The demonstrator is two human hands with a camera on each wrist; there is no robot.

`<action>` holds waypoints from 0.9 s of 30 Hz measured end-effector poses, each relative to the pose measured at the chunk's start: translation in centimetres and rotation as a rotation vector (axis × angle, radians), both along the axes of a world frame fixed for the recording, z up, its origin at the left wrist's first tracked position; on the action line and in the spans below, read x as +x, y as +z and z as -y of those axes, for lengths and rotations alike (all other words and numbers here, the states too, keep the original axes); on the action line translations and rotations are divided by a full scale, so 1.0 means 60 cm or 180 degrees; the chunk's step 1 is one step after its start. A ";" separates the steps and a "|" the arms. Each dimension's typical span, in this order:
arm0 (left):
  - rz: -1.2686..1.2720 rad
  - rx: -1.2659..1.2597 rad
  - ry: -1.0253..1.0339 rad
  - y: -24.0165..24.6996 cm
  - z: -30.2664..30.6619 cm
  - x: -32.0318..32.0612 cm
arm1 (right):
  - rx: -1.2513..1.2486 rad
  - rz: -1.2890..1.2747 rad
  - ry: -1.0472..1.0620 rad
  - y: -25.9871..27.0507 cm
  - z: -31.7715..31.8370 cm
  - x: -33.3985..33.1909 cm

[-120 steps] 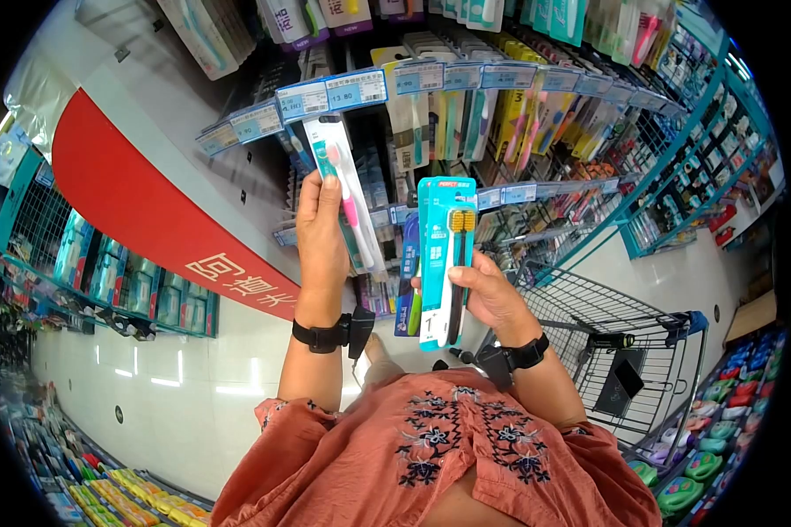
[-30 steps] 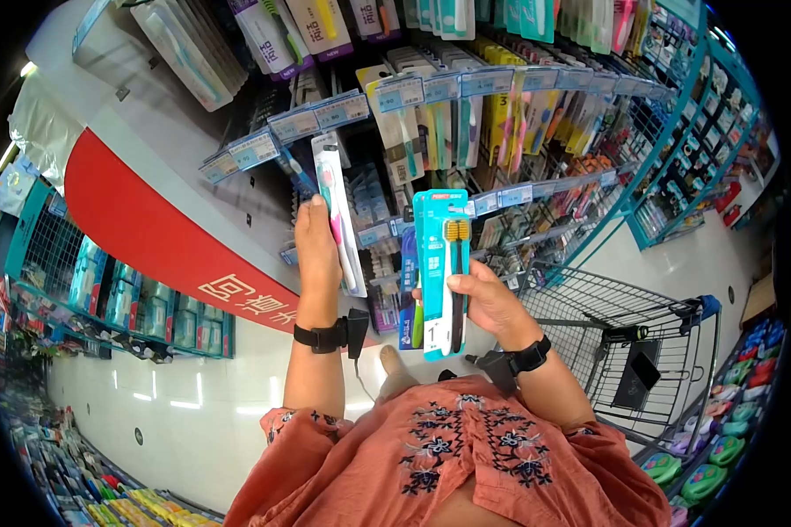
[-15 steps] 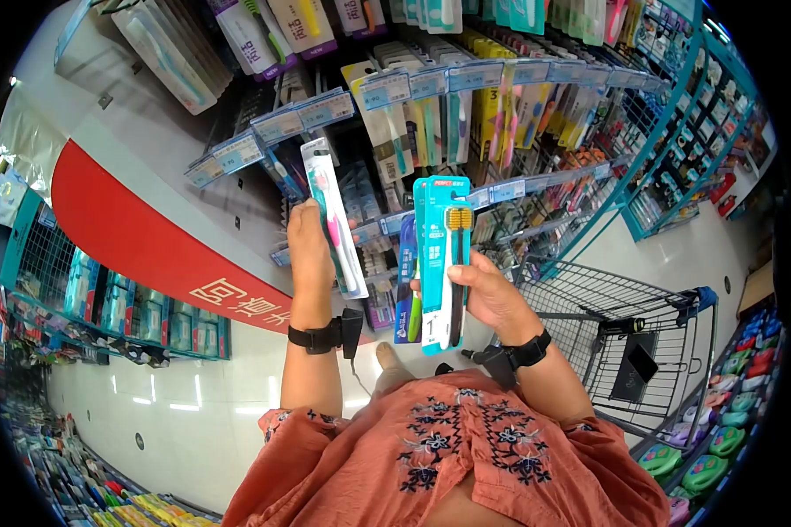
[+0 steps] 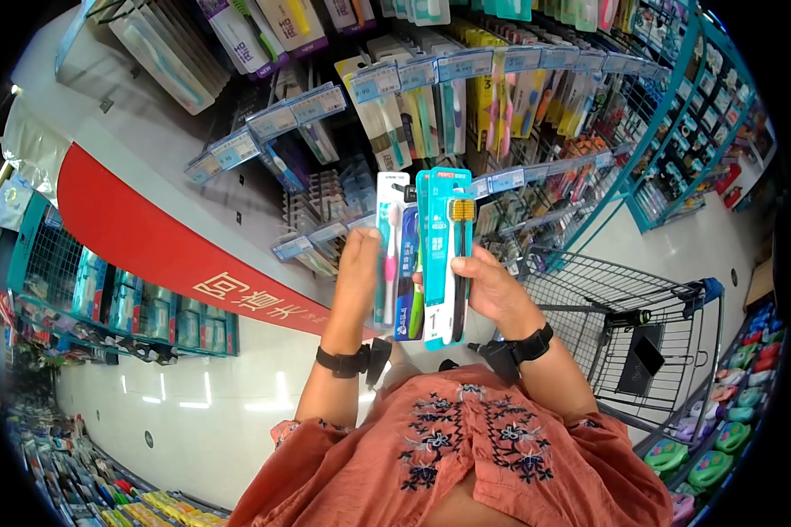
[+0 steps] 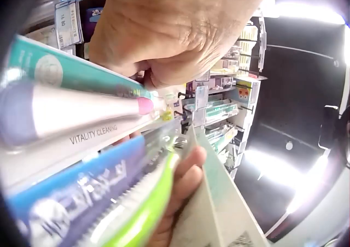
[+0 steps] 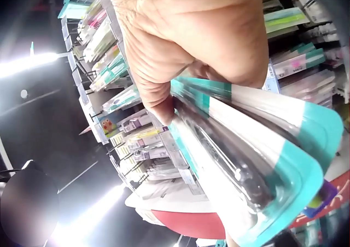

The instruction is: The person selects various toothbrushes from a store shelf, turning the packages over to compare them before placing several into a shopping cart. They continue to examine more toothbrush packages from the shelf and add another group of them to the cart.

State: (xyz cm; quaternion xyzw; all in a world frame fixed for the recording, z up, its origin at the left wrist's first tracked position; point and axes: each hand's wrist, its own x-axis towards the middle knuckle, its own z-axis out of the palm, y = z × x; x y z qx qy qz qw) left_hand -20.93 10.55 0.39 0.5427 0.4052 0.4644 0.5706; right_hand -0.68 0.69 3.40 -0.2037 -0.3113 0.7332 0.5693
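Observation:
My left hand [image 4: 355, 272] grips a boxed toothbrush [image 4: 394, 237] with a pink and white handle, upright in its clear-fronted pack. "Vitality Cleaning" shows on this pack in the left wrist view. It stands right beside a blue toothbrush pack [image 4: 406, 294] with a green handle, overlapping its edge. My right hand [image 4: 494, 292] holds that blue pack together with teal toothbrush packs [image 4: 438, 255], the thumb over the front one. The front teal pack shows dark handles and yellow bristles. Right-hand fingers [image 5: 188, 176] come out between the blue and teal packs in the left wrist view.
Racks of hanging toothbrushes [image 4: 501, 101] with price-tag strips [image 4: 466, 66] rise in front. A red sign panel [image 4: 141, 228] borders the left. The wire shopping cart [image 4: 624, 342] stands at the right, close to a shelf of colourful goods [image 4: 721, 430].
My left hand has moved right and away from the rack, bringing the pink-handled toothbrush pack beside the blue one. My right hand keeps its packs in nearly the same place.

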 end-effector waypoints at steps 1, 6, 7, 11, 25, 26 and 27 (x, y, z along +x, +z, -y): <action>0.0068 -0.0029 -0.0044 -0.003 0.009 0.006 | -0.0017 0.0000 -0.0027 0.000 0.002 -0.002; 0.0043 -0.0220 0.0058 -0.003 0.015 -0.005 | 0.0007 0.0053 0.0075 -0.005 0.009 -0.003; 0.0211 -0.0305 0.0032 0.018 0.010 -0.013 | 0.0001 0.0045 0.0049 -0.006 0.011 -0.002; 0.0052 -0.0137 0.0299 0.060 -0.067 -0.065 | -0.0031 0.0052 -0.0008 -0.010 0.017 -0.003; -0.2325 0.1117 0.0099 -0.013 -0.331 -0.073 | 0.0042 0.0184 -0.0373 0.007 0.008 -0.012; -0.2420 0.1154 0.0087 -0.028 -0.346 -0.077 | 0.0025 0.0168 -0.0369 0.005 0.004 -0.014; -0.2500 0.1151 0.0061 -0.027 -0.348 -0.077 | 0.0071 0.0157 -0.0369 0.002 -0.001 -0.018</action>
